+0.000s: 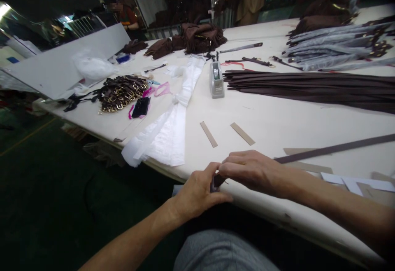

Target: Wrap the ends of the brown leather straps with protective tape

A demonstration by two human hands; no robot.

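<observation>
Your left hand (197,190) curls around a short, dark brown strap end (219,179), thumb spread away, beside the white tabletop's (277,124) front edge. Your right hand's (251,173) bunched fingers meet its upper end; I cannot tell whether they pinch it.

white table (277,118): dark strap bundle (308,89), tape dispenser (217,85), white sheeting (168,139), two tan strips (242,134)

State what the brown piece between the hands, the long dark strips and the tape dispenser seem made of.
Brown piece: perhaps leather or imitation, by its colour; mostly hidden, finish unclear.
Long dark strips: leather or a lookalike, apparently smooth and matte, from their even, barely shining surfaces.
Tape dispenser: probably plastic, greyish and smooth, from its moulded-looking body.
</observation>
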